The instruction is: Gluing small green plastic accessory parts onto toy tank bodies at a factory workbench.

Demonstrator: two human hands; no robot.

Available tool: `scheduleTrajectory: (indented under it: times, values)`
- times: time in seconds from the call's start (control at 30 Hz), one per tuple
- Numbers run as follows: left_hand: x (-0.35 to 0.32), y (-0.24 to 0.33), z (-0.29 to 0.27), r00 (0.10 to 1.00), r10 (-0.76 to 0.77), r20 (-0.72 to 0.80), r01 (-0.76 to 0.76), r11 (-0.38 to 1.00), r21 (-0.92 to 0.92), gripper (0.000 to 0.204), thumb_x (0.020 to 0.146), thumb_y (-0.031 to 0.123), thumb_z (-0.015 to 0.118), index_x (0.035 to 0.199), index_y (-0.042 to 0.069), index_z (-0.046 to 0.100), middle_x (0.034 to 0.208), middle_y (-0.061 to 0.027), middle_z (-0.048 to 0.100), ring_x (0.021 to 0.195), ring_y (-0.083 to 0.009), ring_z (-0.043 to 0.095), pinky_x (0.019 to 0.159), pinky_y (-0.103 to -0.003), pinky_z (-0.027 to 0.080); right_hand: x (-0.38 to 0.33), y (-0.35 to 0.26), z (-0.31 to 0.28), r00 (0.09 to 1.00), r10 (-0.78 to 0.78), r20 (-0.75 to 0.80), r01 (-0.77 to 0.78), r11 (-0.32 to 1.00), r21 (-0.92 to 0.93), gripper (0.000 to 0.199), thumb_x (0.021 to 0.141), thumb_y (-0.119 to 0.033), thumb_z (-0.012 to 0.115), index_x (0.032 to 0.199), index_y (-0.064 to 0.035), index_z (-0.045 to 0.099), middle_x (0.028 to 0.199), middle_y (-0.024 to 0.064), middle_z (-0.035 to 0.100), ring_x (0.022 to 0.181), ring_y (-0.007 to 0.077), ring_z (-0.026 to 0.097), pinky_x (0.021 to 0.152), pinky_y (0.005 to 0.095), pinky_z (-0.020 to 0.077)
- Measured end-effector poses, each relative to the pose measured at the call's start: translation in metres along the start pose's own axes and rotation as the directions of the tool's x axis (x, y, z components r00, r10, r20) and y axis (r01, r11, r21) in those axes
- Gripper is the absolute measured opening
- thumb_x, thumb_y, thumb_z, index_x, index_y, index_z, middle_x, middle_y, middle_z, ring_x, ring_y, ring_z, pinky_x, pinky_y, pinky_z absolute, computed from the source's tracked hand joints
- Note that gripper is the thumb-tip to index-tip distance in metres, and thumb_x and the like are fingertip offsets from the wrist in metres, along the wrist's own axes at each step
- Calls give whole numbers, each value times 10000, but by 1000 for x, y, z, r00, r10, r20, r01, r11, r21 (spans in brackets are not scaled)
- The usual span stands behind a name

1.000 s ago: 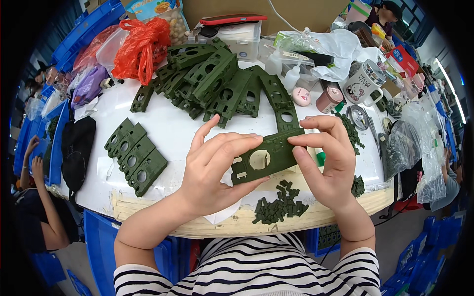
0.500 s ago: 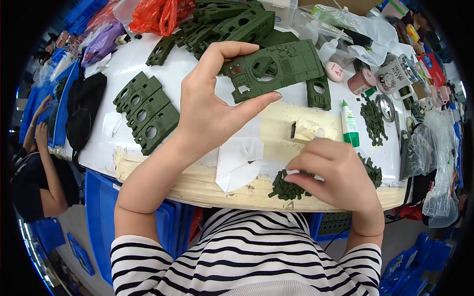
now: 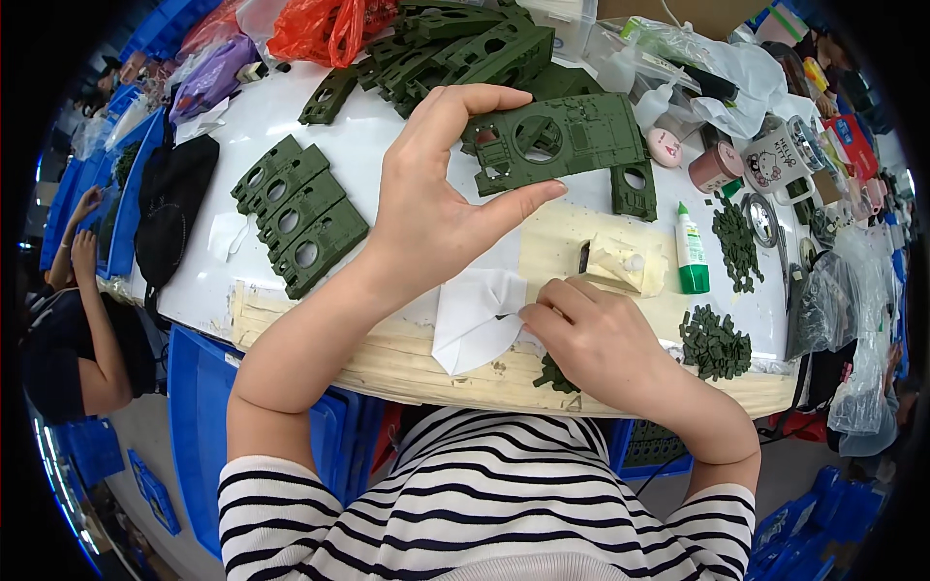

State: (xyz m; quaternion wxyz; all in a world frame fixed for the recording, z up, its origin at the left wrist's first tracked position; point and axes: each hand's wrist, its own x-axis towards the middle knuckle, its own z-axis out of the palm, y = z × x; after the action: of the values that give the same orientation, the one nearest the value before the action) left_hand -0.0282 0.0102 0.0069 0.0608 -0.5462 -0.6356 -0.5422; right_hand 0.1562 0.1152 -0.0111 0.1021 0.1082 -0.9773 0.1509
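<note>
Across a cluttered white surface [image 3: 208,276], working close to the taped front edge [image 3: 387,360]. Gripping a green hull [image 3: 601,136] by one end between left fingers [image 3: 484,97] and thumb, raised in front of piled hulls [image 3: 484,48]. With right fingers [image 3: 547,315] bent at the white paper [image 3: 475,329], cannot tell whether around anything. Could tip or drop from such a one-ended grip; could scatter small green pieces [image 3: 554,376] over the near edge by brushing with the wrist. Leftward, room to move as far as laid-out hulls [image 3: 325,229]; rightward, hemmed in by a glue bottle [image 3: 693,257]
</note>
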Motion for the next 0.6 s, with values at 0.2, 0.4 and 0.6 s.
scheduleTrajectory:
  times: [0.2,0.4,0.6]
  values:
    - [2,-4,-4,999,43,-25,-42,998,42,539,702,80,810,1160,-8,541,1069,-61,593,962,-125,558,858,-262,439,20,-3,-2,999,23,31,-20,995,-95,134,677,-22,606,802,7,569,774,101,554,683,226,633,549,320,529]
    - [6,-11,-7,997,9,-83,-7,1000,24,533,704,85,812,1150,-17,539,1031,-65,610,924,-126,585,816,-265,469,40,-6,-4,988,24,155,4,984,-176,123,684,7,601,804,19,577,785,127,586,670,245,658,559,331,542]
    - [11,-17,-11,988,26,-152,-22,999,26,525,712,89,810,1142,-19,529,1029,-71,616,912,-125,602,811,-266,488,56,-11,-9,998,54,-21,-52,994,98,91,751,-17,608,823,27,574,796,158,600,690,337,638,587,393,528]
